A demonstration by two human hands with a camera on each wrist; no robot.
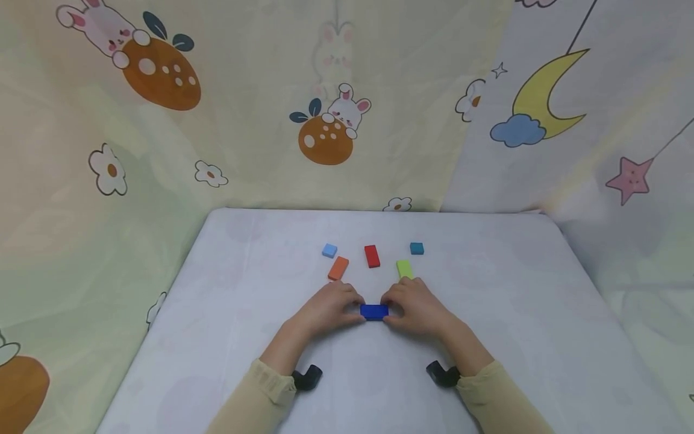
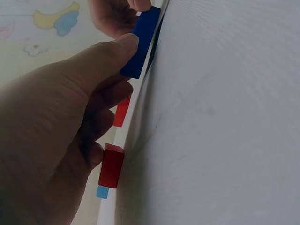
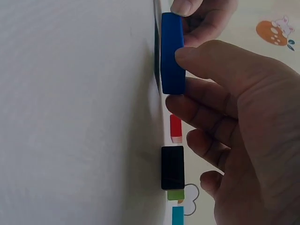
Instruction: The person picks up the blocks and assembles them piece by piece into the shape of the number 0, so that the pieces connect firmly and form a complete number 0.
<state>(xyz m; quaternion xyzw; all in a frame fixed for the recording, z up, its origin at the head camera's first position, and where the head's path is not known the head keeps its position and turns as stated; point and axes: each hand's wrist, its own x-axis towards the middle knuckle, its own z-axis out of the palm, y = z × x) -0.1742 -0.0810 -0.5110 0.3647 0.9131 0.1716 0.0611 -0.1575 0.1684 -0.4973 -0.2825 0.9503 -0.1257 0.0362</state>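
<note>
A dark blue rectangular block [image 1: 374, 311] lies crosswise in front of me, held at both ends. My left hand [image 1: 332, 307] pinches its left end between thumb and fingers. At the other end, my right hand [image 1: 414, 307] grips it the same way. Both wrist views show a thumb on the face of the blue block [image 2: 143, 41]. A dark strip runs between block and tabletop; whether they touch I cannot tell. Just beyond my left fingers is an orange block [image 1: 338, 268]. A lime green block [image 1: 404, 269] sits past the right knuckles, partly covered by them.
Farther back on the white-covered table [image 1: 244, 265] are a red block [image 1: 372, 256], a light blue block [image 1: 329, 250] and a teal block [image 1: 416, 248]. The right wrist view has a nearly black block [image 3: 172, 168] beside my fingers. Patterned cloth [image 1: 249, 108] hangs behind.
</note>
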